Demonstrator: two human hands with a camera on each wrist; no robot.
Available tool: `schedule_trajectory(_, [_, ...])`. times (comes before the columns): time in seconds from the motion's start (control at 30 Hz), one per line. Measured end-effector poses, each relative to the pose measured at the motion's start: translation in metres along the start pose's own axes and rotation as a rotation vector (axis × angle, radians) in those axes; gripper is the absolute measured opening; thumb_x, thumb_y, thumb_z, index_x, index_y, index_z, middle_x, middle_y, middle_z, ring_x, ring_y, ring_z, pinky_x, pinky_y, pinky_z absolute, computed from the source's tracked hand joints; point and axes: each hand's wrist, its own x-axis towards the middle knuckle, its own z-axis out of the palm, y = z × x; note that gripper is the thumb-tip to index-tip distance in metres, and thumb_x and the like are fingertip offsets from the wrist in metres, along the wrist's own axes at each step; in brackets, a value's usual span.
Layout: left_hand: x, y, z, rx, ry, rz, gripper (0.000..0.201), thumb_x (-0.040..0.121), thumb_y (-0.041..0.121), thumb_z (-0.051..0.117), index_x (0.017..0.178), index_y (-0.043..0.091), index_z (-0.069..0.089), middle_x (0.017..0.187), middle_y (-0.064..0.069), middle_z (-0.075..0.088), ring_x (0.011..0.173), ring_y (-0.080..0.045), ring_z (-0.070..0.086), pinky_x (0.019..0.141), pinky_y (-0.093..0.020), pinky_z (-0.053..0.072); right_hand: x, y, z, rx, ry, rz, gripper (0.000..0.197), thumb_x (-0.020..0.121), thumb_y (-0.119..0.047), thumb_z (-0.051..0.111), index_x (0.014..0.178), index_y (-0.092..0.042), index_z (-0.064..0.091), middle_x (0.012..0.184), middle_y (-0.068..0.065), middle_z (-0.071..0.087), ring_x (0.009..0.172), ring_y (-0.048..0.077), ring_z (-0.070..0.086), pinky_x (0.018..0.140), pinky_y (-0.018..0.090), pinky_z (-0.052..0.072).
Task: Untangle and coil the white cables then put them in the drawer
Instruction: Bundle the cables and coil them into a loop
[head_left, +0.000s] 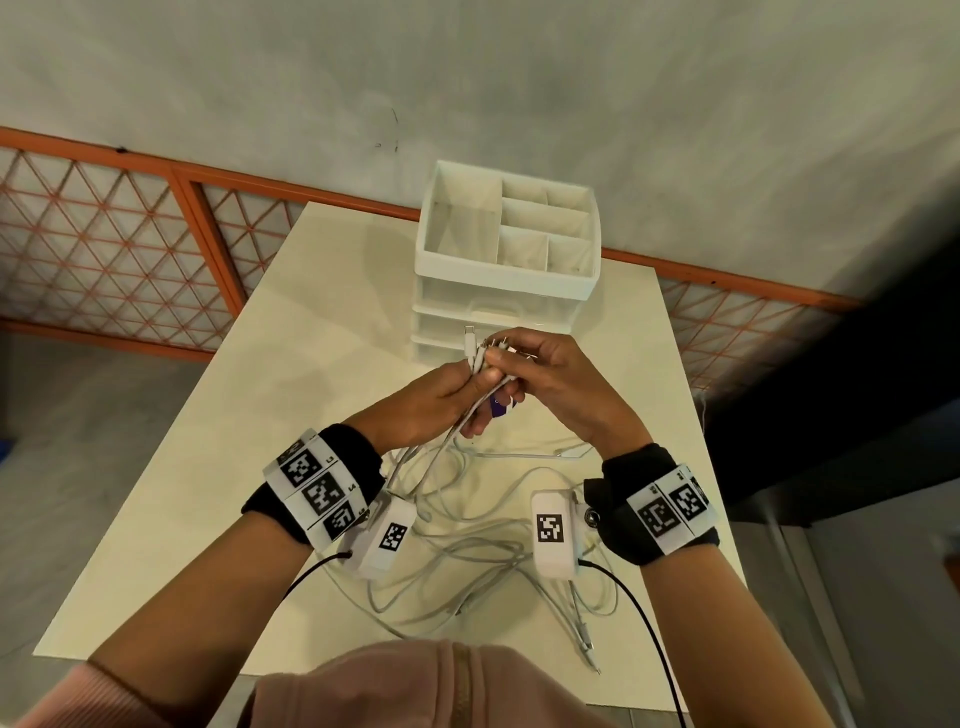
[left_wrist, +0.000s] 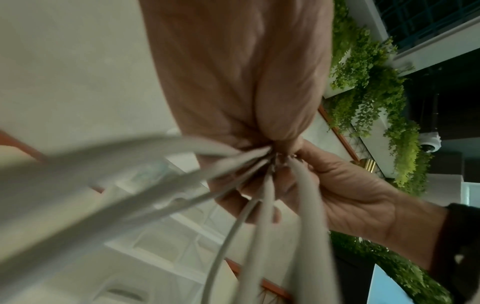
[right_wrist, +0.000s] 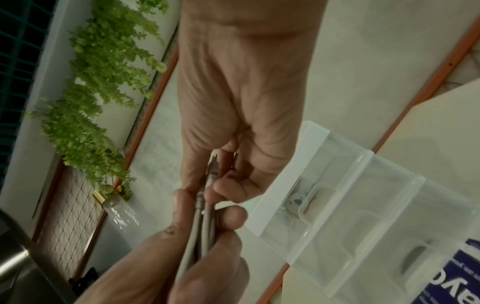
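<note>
Several white cables lie tangled on the cream table below my wrists. Their ends are gathered into one bundle that both hands hold above the table, just in front of the white drawer unit. My left hand grips the bundle from the left, while my right hand pinches the plug ends at the top. In the left wrist view the cables fan out from my left hand. The right wrist view shows my right hand pinching the connectors.
The drawer unit carries an open divided tray on top, and its drawer fronts look shut. A small purple and white tag hangs under my hands. Loose plug ends lie near the table's front right edge. An orange lattice railing runs behind.
</note>
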Motion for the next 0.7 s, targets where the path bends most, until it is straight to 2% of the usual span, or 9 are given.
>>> schedule_trajectory(0.13, [0.003, -0.001, 0.000, -0.013, -0.052, -0.053, 0.023, 0.100, 0.027, 0.030, 0.091, 0.028, 0.051, 0.077, 0.001, 0.060, 0.061, -0.001, 0.058, 0.064, -0.015, 0.049, 0.000, 0.005, -0.001, -0.006, 0.023, -0.006, 0.011, 0.091, -0.017, 0.061, 0.095, -0.010, 0.069, 0.067, -0.004, 0.064, 0.058, 0.011, 0.055, 0.058, 0.017, 0.043])
schedule_trajectory(0.2, [0.003, -0.001, 0.002, -0.011, -0.002, -0.046, 0.020, 0.101, 0.026, 0.030, 0.103, 0.022, 0.049, 0.083, 0.003, 0.058, 0.064, 0.000, 0.058, 0.066, -0.017, 0.052, 0.001, 0.008, 0.000, -0.007, 0.053, -0.002, 0.016, 0.090, -0.021, 0.062, 0.094, -0.008, 0.069, 0.070, 0.003, 0.063, 0.061, 0.021, 0.054, 0.057, 0.020, 0.043])
schedule_trajectory(0.27, [0.003, -0.003, 0.004, 0.022, 0.042, -0.046, 0.026, 0.101, 0.028, 0.028, 0.117, 0.014, 0.043, 0.087, 0.001, 0.056, 0.068, -0.006, 0.057, 0.071, -0.023, 0.054, 0.003, 0.010, -0.001, -0.004, 0.078, 0.001, 0.021, 0.090, -0.022, 0.062, 0.095, -0.002, 0.069, 0.070, 0.006, 0.063, 0.062, 0.026, 0.053, 0.056, 0.021, 0.042])
schedule_trajectory(0.37, [0.002, -0.006, 0.007, 0.063, 0.067, -0.032, 0.016, 0.100, 0.030, 0.028, 0.108, 0.029, 0.040, 0.078, 0.004, 0.051, 0.065, -0.005, 0.050, 0.071, -0.033, 0.051, 0.006, 0.008, -0.001, -0.016, 0.093, 0.003, 0.021, 0.090, -0.018, 0.061, 0.093, 0.001, 0.068, 0.067, 0.000, 0.060, 0.057, 0.016, 0.052, 0.054, 0.020, 0.042])
schedule_trajectory(0.43, [0.002, -0.002, 0.009, 0.089, 0.064, -0.032, 0.014, 0.101, 0.027, 0.028, 0.112, 0.028, 0.036, 0.075, 0.012, 0.047, 0.061, 0.004, 0.049, 0.067, -0.022, 0.047, 0.007, 0.009, 0.001, -0.034, 0.110, -0.002, 0.020, 0.091, -0.015, 0.060, 0.095, 0.002, 0.069, 0.067, -0.003, 0.060, 0.053, 0.008, 0.051, 0.053, 0.019, 0.043])
schedule_trajectory(0.5, [0.004, 0.003, 0.010, 0.117, 0.072, -0.053, 0.020, 0.101, 0.021, 0.028, 0.120, 0.014, 0.031, 0.077, 0.013, 0.046, 0.063, 0.012, 0.050, 0.064, -0.009, 0.042, 0.009, 0.010, 0.004, -0.057, 0.123, -0.004, 0.023, 0.094, -0.019, 0.055, 0.097, -0.001, 0.070, 0.065, -0.007, 0.063, 0.053, 0.005, 0.055, 0.054, 0.017, 0.045])
schedule_trajectory(0.57, [0.006, 0.000, 0.010, 0.174, 0.081, -0.098, 0.021, 0.101, 0.023, 0.029, 0.113, 0.006, 0.030, 0.082, 0.004, 0.049, 0.066, 0.003, 0.049, 0.062, -0.008, 0.040, 0.011, 0.009, 0.005, -0.045, 0.117, 0.048, 0.041, 0.098, -0.037, 0.044, 0.098, -0.007, 0.072, 0.072, -0.002, 0.070, 0.064, 0.011, 0.064, 0.066, 0.023, 0.053])
schedule_trajectory(0.63, [0.009, -0.007, 0.009, 0.266, 0.077, -0.141, 0.020, 0.101, 0.026, 0.031, 0.100, 0.007, 0.027, 0.084, -0.006, 0.053, 0.069, -0.013, 0.047, 0.063, -0.018, 0.038, 0.013, 0.009, 0.005, -0.069, 0.093, 0.129, 0.061, 0.094, -0.058, 0.034, 0.097, -0.011, 0.073, 0.086, 0.010, 0.074, 0.081, 0.020, 0.070, 0.084, 0.034, 0.055])
schedule_trajectory(0.7, [0.013, -0.014, 0.011, 0.335, 0.072, -0.163, 0.018, 0.101, 0.023, 0.033, 0.097, 0.007, 0.026, 0.083, -0.009, 0.054, 0.067, -0.020, 0.048, 0.063, -0.027, 0.038, 0.014, 0.009, 0.004, -0.173, 0.091, 0.145, 0.064, 0.090, -0.062, 0.038, 0.093, -0.008, 0.072, 0.084, 0.012, 0.073, 0.080, 0.018, 0.068, 0.084, 0.035, 0.051])
